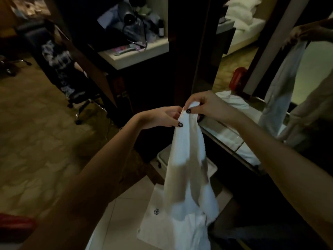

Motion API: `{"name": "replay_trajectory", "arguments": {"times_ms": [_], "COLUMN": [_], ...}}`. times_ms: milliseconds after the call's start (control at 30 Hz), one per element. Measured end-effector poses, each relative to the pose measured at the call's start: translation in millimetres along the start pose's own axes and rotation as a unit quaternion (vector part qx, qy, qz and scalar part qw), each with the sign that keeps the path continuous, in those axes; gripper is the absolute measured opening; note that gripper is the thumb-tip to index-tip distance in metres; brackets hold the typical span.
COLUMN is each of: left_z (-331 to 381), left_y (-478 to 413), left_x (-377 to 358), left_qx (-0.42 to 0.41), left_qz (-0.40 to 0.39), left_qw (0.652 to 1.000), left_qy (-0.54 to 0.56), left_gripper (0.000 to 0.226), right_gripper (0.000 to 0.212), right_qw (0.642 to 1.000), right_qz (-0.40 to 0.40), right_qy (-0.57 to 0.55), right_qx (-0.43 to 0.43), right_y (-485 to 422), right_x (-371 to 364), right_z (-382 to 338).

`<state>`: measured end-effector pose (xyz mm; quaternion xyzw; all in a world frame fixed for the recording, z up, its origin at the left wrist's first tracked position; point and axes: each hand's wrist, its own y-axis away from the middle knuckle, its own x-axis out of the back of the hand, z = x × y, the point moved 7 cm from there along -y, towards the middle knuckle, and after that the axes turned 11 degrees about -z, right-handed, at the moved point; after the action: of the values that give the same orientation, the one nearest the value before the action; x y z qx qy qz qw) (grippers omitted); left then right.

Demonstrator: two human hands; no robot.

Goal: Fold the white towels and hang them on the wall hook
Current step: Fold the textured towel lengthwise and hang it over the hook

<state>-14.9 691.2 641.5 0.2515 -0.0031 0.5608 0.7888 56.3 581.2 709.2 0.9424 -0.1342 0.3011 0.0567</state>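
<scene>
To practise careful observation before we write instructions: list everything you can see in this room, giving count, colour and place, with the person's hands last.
held towel: one, white, hanging down at the centre
spare towel: one, white, crumpled beside the mirror
paper bag: one, white with a small dark flower mark, on the tiled floor below the held towel
office chair: one, dark, draped with patterned cloth, left, on the carpet
hair dryer: one, dark, on the pale shelf at the top centre
mirror: one, at the right
left hand: one, pinches the held towel's top edge
right hand: one, pinches the same top edge
</scene>
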Motion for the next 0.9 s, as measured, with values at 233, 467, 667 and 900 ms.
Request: {"name": "replay_trajectory", "arguments": {"times_ms": [233,467,667,900], "left_z": [35,-18,-27,52], "left_y": [27,47,83,119], "left_x": [-2,-35,-48,-39], "left_qx": [0.014,0.123,0.037,-0.087], "left_qz": [0.058,0.035,0.131,0.329], "left_qw": [0.993,0.97,0.981,0.916], "left_qy": [-0.097,-0.206,-0.142,-0.212], "left_gripper": [0.034,0.023,0.029,0.023], "right_gripper": [0.014,0.015,0.018,0.021], "right_qw": [0.997,0.998,0.988,0.977], "right_qz": [-0.005,0.036,0.116,0.157], "right_qy": [0.072,0.053,0.102,0.12], "right_qx": [-0.002,-0.019,-0.021,-0.078], "right_y": [32,59,76,97], "right_x": [19,47,59,27], "right_z": [-49,-57,-52,-35]}}
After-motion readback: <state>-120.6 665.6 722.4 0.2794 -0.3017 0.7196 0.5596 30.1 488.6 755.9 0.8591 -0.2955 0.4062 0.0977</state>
